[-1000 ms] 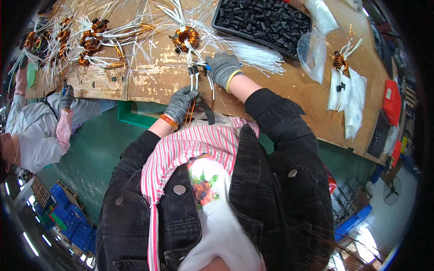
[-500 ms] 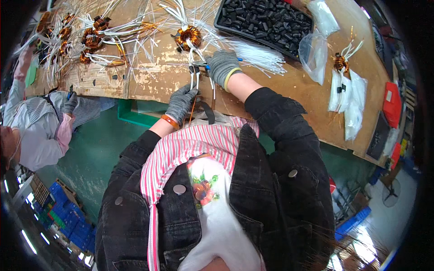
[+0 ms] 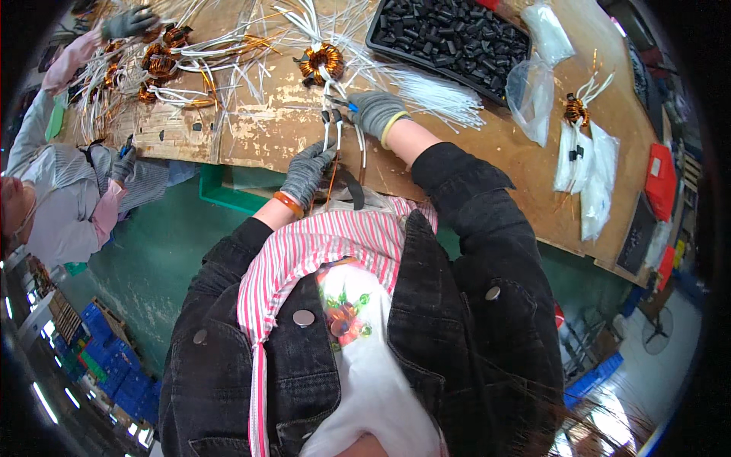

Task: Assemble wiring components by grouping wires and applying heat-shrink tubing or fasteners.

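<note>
A copper-wound ring coil [image 3: 333, 59] lies on the table in front of me, with white-sleeved leads running toward my body. My left hand [image 3: 308, 169], in a grey glove, is closed on the ends of these leads at the table's near edge. Two short black sleeves [image 3: 338, 116] sit on the leads between coil and hand. My right hand [image 3: 378, 114], gloved too, grips blue-handled pliers [image 3: 352, 107]. Their jaws are beside the leads, just above the black sleeves; whether they touch cannot be made out. Bare copper ends show below my left hand.
A black tray [image 3: 449, 75] of small black sleeves stands at the far side, with loose white ties [image 3: 442, 99] before it. Plastic bags [image 3: 601, 179] and another coil [image 3: 576, 110] lie right. More coils [image 3: 158, 62] lie left, where a co-worker's gloved hand [image 3: 129, 23] reaches over.
The pliers in my right hand have shifted slightly up along the leads, away from the black sleeves. My left hand keeps its hold. The co-worker's far hand has moved over the coils.
</note>
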A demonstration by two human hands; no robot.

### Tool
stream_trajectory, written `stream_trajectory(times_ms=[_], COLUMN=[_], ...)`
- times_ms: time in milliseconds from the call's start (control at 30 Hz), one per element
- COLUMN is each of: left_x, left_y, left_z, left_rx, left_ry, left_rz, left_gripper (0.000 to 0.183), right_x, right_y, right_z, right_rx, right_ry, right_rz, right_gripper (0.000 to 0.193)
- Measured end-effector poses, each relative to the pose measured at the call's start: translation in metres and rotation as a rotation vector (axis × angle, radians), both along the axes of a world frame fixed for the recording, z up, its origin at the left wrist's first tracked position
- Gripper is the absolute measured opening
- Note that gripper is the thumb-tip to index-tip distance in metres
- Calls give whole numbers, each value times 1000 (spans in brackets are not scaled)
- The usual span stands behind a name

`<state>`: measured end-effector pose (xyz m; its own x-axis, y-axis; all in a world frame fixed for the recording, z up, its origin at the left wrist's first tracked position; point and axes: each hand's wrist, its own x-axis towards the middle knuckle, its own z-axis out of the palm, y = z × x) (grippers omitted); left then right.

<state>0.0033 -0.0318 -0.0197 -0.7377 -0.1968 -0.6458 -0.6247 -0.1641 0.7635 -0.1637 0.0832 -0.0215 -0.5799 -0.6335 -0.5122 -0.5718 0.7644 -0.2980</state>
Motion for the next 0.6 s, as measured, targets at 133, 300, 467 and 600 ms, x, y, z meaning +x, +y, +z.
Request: stream_trajectory(times_ms=[133,300,467,600], left_x=[4,0,0,2], left_y=[-2,2,0,0], left_z=[-5,4,2,0], left_rx=[90,117,119,112], left_ry=[-24,-69,-119,-56], left_rz=[41,63,26,-3], left_gripper=[31,31,34,34], right_x=[10,26,28,26], right_y=[12,23,20,13], right_z=[27,30,31,42], right_rx=[-1,-46,-17,68], right_ry=[118,264,281,230], right_rz=[83,181,190,220], right_gripper=[27,33,29,27])
